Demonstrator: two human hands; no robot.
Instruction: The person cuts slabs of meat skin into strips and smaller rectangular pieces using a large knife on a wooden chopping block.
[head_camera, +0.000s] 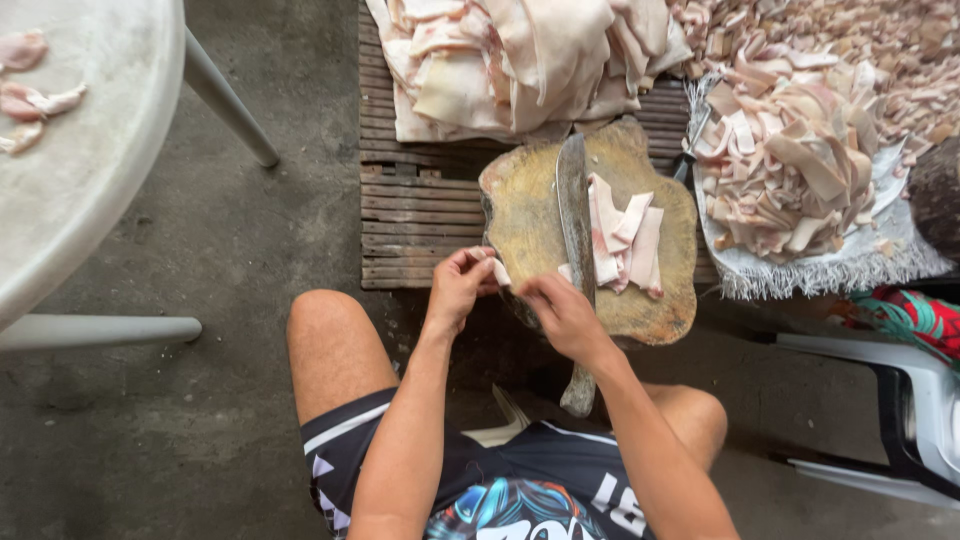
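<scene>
Left hand (458, 285) & right hand (560, 308), fingers closed, pinch one small pork-skin piece (500, 272) at round chopping block's (530, 215) near-left edge. One cleaver (576, 215) w/ approx. five strips (625, 235) on block; white sack (850, 265) far right holds heaped strips.

A heap of large pale skin sheets (520, 60) lies on a slatted wooden pallet (415, 215) set on the concrete floor (220, 250). To its right, cut pale strips (790, 160) are piled on a white fringed sack (850, 265), with smaller pieces (880, 50) spread beyond. At left, a round white plastic surface (80, 170) carries a few scraps (30, 100). A white plastic chair (900, 420) stands at right.
</scene>
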